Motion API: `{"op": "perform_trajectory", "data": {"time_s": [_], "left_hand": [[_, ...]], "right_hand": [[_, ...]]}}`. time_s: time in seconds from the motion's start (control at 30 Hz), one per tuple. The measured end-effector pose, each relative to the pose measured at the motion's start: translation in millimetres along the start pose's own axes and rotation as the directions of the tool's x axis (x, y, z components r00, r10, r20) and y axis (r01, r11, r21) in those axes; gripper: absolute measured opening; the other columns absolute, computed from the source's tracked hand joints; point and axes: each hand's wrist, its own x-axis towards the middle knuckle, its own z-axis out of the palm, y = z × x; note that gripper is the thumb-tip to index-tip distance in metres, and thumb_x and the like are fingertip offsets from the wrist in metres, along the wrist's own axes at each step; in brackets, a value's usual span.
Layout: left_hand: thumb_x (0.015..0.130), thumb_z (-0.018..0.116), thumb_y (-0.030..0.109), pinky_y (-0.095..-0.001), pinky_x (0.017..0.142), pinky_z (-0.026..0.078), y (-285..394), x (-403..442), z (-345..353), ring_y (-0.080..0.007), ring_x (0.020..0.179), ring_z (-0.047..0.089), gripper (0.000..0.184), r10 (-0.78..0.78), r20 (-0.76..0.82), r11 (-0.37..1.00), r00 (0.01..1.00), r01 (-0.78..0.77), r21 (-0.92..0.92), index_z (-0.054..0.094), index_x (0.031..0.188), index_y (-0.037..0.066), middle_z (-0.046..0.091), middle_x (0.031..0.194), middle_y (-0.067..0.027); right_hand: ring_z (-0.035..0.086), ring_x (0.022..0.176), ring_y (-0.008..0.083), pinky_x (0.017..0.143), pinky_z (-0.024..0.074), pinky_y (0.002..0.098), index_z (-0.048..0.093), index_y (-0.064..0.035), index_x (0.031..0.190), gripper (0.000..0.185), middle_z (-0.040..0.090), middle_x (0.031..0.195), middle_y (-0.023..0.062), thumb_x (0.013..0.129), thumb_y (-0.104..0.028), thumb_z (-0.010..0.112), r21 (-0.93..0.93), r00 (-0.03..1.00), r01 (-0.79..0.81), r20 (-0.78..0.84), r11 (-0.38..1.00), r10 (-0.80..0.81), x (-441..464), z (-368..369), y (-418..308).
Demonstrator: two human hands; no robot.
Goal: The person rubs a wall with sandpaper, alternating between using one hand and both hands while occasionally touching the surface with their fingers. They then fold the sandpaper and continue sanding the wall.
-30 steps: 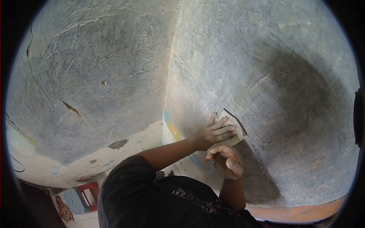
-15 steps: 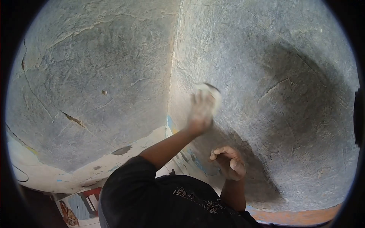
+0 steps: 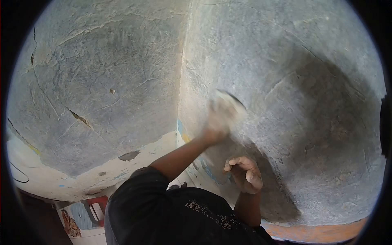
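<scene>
My left hand (image 3: pixel 220 116), blurred by motion, holds a pale sheet (image 3: pixel 234 108) with a dark edge, which looks like sandpaper, flat against the grey plastered wall (image 3: pixel 253 73), just right of the corner. Its separate fingers are hard to make out. Lower and to the right, my right hand (image 3: pixel 246 175) is raised in front of my chest with fingers curved and thumb apart. Nothing shows between them.
A second grey wall (image 3: pixel 102 61) with cracks and a small hole (image 3: pixel 112 91) meets the first at the corner. Peeling paint runs below it. At the lower left are a red-framed object (image 3: pixel 98 210) and a brown item (image 3: pixel 71 224). An orange band (image 3: pixel 322 232) lies at lower right.
My left hand and the sheet have moved up and left along the wall since the first frame, then slightly right since the second. My right hand has barely moved.
</scene>
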Motion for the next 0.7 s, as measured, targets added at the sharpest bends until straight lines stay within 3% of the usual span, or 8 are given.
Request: {"op": "perform_trajectory", "data": {"time_s": [0.1, 0.23, 0.3, 0.37, 0.43, 0.5, 0.57, 0.7], "left_hand": [[0.083, 0.050, 0.011, -0.0650, 0.106, 0.021, 1.7, 9.6, -7.5, -0.0527, 0.131, 0.027, 0.051, -0.207, -0.190, 0.976, 0.960, 0.190, -0.107, 0.043, 0.128, -0.010, 0.040, 0.131, -0.0354], [0.083, 0.048, 0.013, -0.0669, 0.107, 0.010, 50.4, -4.6, -23.8, -0.0491, 0.132, 0.028, 0.049, 0.357, -0.004, 0.896, 0.934, -0.343, -0.282, 0.046, 0.130, -0.003, 0.040, 0.139, -0.0237], [0.078, 0.057, 0.010, -0.0669, 0.107, 0.011, 41.7, 2.1, -14.2, -0.0480, 0.132, 0.029, 0.054, 0.237, 0.000, 0.943, 0.972, -0.230, -0.241, 0.048, 0.131, 0.006, 0.043, 0.138, -0.0201], [0.070, 0.067, 0.010, -0.0671, 0.107, 0.012, 36.5, 8.1, -5.9, -0.0442, 0.135, 0.028, 0.063, -0.400, -0.227, 0.894, 0.888, 0.323, -0.310, 0.051, 0.130, 0.021, 0.045, 0.139, -0.0117], [0.077, 0.062, 0.013, -0.0695, 0.105, 0.013, 65.3, -1.3, -9.8, -0.0455, 0.134, 0.027, 0.051, -0.127, -0.144, 0.991, 0.981, 0.133, 0.029, 0.052, 0.128, 0.016, 0.049, 0.131, -0.0165], [0.079, 0.059, 0.010, -0.0695, 0.103, 0.014, 107.4, -5.3, -32.0, -0.0448, 0.135, 0.027, 0.047, 0.350, -0.057, 0.868, 0.935, -0.347, -0.356, 0.053, 0.125, 0.005, 0.048, 0.132, -0.0219], [0.081, 0.056, 0.011, -0.0690, 0.103, 0.016, 102.5, -1.7, -31.7, -0.0432, 0.136, 0.025, 0.044, 0.301, 0.068, 0.901, 0.951, -0.261, -0.347, 0.053, 0.124, 0.000, 0.045, 0.135, -0.0244], [0.081, 0.055, 0.013, -0.0702, 0.103, 0.015, 102.7, 11.5, -16.8, -0.0471, 0.136, 0.022, 0.043, -0.416, -0.214, 0.881, 0.884, 0.333, -0.337, 0.054, 0.123, 0.002, 0.041, 0.138, -0.0251]], "right_hand": [[0.058, 0.097, 0.0239, 0.088, 0.0468, 0.0367, 0.054, 0.0087, 0.113, 0.054, 0.058, 0.102, 0.0173, 0.083, -0.037, 0.058, 0.015, 0.999, 0.004, -0.036, 1.000, -0.003, -19.3, -2.6, -6.6], [0.058, 0.097, 0.0237, 0.087, 0.0471, 0.0360, 0.054, 0.0083, 0.113, 0.054, 0.058, 0.103, 0.0170, 0.084, -0.037, 0.059, -0.010, 0.998, 0.045, -0.047, 0.999, -0.046, -34.3, -2.7, -18.6], [0.057, 0.099, 0.0240, 0.089, 0.0446, 0.0372, 0.053, 0.0084, 0.115, 0.055, 0.058, 0.105, 0.0171, 0.085, -0.037, 0.058, 0.015, 0.999, 0.054, -0.001, 0.998, -0.054, -45.9, -5.7, -24.4], [0.056, 0.100, 0.0243, 0.091, 0.0420, 0.0384, 0.052, 0.0086, 0.118, 0.055, 0.058, 0.106, 0.0172, 0.087, -0.037, 0.058, 0.036, 0.996, 0.073, 0.044, 0.997, -0.074, -59.5, -6.6, -29.0], [0.057, 0.099, 0.0235, 0.090, 0.0422, 0.0376, 0.052, 0.0088, 0.117, 0.056, 0.059, 0.104, 0.0168, 0.087, -0.038, 0.058, 0.011, 0.999, 0.026, 0.040, 1.000, -0.026, -71.8, -7.8, -34.9], [0.057, 0.097, 0.0238, 0.088, 0.0441, 0.0366, 0.053, 0.0081, 0.115, 0.054, 0.058, 0.104, 0.0172, 0.086, -0.037, 0.058, -0.011, 0.999, 0.036, 0.027, 0.999, -0.036, -75.3, -8.0, -41.0], [0.057, 0.095, 0.0241, 0.086, 0.0460, 0.0356, 0.054, 0.0073, 0.113, 0.053, 0.057, 0.103, 0.0176, 0.084, -0.037, 0.058, -0.025, 0.999, 0.048, 0.013, 0.999, -0.048, -83.7, -5.5, -45.4], [0.057, 0.096, 0.0230, 0.088, 0.0440, 0.0358, 0.053, 0.0086, 0.115, 0.055, 0.058, 0.102, 0.0171, 0.086, -0.038, 0.057, -0.029, 0.998, 0.036, 0.054, 0.999, -0.035, -104.7, -5.5, -53.0]]}}
